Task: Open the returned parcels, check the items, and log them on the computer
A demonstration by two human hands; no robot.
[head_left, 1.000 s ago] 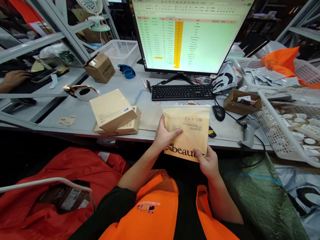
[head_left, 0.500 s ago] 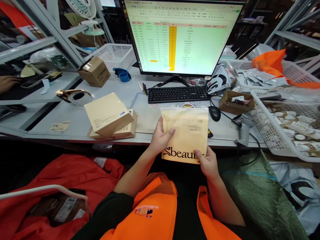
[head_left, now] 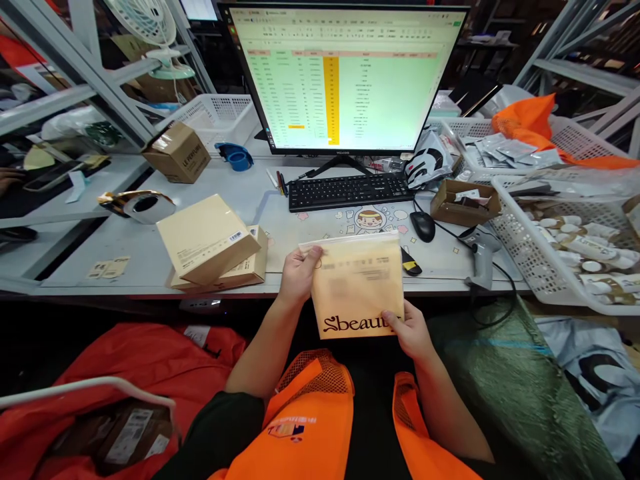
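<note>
Desk (head_left: 277,230) ahead, pouch (head_left: 357,283) held between both hands (head_left: 297,275) (head_left: 413,330).

Pouch lettering (head_left: 353,325) partly behind right fingers (head_left: 393,321), monitor text (head_left: 367,100) illegibly small

So we've got a pale grey worktop (head_left: 135,243), with our monitor (head_left: 345,87) standing at the back and a black keyboard (head_left: 350,192) and mouse (head_left: 423,227) nearer us. Left side, we have two beige boxes (head_left: 203,233) stacked askew, plus a tape roll (head_left: 161,211) and a brown carton (head_left: 183,158). Right side, we've got a small open box (head_left: 463,212), a scanner (head_left: 483,261) and a white basket (head_left: 543,267).
</note>
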